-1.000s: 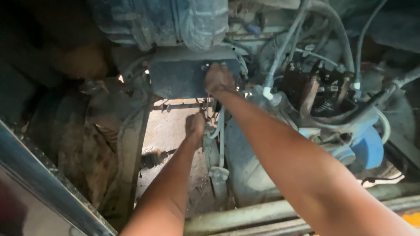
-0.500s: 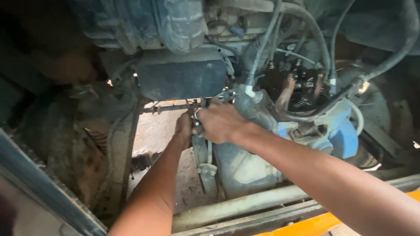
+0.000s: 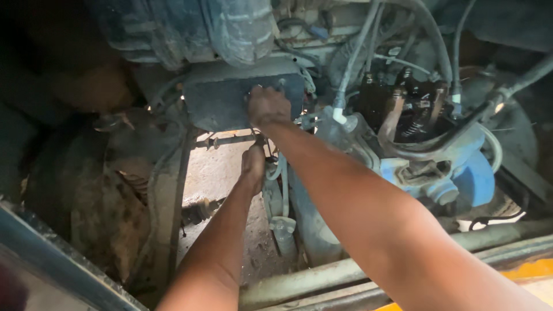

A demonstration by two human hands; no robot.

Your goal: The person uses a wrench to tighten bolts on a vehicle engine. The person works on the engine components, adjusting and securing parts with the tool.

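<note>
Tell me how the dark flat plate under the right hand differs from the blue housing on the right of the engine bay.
The dark grey flat metal plate is a plain, grimy slab; the bright blue rounded metal housing is curved and lumpy. The right hand presses on the plate, while no hand touches the housing. Black hoses cross over the housing; the plate's face is bare. The left hand is below the plate, near a thin rod. Both are dirty.

Below the dark metal box, an open gap shows bare ground, crossed by a thin threaded rod. Right of the box, hoses and the blue pump body crowd the space; left of it, a rusty strut blocks passage.
</note>
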